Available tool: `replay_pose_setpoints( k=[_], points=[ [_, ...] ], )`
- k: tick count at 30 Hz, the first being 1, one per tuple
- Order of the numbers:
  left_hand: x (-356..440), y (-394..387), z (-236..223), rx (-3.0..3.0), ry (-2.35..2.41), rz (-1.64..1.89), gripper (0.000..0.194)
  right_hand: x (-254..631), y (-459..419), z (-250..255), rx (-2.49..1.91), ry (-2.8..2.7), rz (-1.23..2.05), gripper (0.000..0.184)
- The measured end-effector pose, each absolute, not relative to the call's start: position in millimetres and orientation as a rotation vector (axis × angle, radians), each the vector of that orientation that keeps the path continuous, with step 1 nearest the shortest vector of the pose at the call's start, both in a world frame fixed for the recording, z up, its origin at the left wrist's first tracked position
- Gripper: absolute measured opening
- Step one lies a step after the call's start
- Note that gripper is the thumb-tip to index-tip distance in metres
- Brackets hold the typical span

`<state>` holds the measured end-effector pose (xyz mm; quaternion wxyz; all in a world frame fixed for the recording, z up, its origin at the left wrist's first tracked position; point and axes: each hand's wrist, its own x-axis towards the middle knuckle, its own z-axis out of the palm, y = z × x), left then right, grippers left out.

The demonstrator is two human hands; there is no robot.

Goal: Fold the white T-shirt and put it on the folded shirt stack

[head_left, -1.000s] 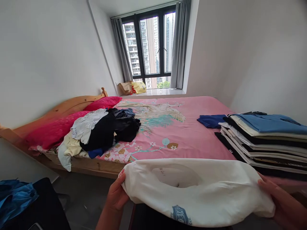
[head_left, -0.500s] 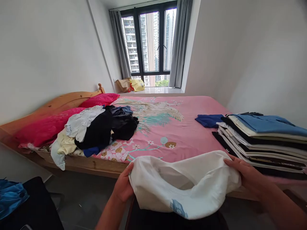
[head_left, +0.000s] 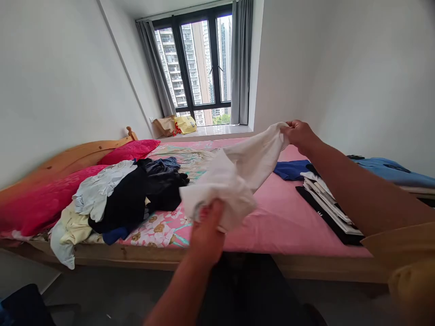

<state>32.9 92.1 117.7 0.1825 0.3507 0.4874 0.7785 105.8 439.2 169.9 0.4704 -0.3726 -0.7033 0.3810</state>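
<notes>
A white T-shirt (head_left: 244, 167) with a small print is stretched in the air above the near side of the bed, partly blurred. My left hand (head_left: 208, 231) is closed around its lower, bunched end by the print. Farther off and higher, my right hand (head_left: 299, 133) pinches the opposite end of the cloth. Behind my right forearm lie folded clothes (head_left: 326, 203) in a stack, with a blue folded garment (head_left: 390, 165) farther right. A dark blue folded piece (head_left: 290, 170) rests just left of the stack.
A heap of loose clothes (head_left: 132, 190) covers the bed's left side, some hanging over the wooden frame (head_left: 102, 258). Red pillows (head_left: 61, 194) lean by the headboard (head_left: 81, 151). Bags (head_left: 175, 125) stand on the windowsill. A dark item (head_left: 27, 305) is at lower left.
Both hands have lifted the T-shirt up and over the bed. My right hand has moved up and away, stretching the cloth diagonally; my left hand has shifted right. The view has turned slightly right.
</notes>
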Motion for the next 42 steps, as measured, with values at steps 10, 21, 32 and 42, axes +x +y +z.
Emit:
replay_pose_setpoints(
  k=[10, 21, 32, 42],
  points=[
    [112, 140, -98, 1.592, 1.664, 0.878, 0.035, 252, 402, -72, -1.262, -2.034, 0.918, 0.042],
    [-138, 103, -123, 0.919, 2.774, 1.222, 0.04, 286, 250, -184, -1.555, -1.597, 1.221, 0.04],
    [-180, 91, -134, 0.436, 2.258, 1.422, 0.049, 213, 247, -139, -1.373, -1.928, 1.134, 0.045],
    [-174, 96, -79, 0.385, 1.78, 1.829, 0.042, 166, 258, -128, -1.274, -2.398, 0.928, 0.048]
  ],
)
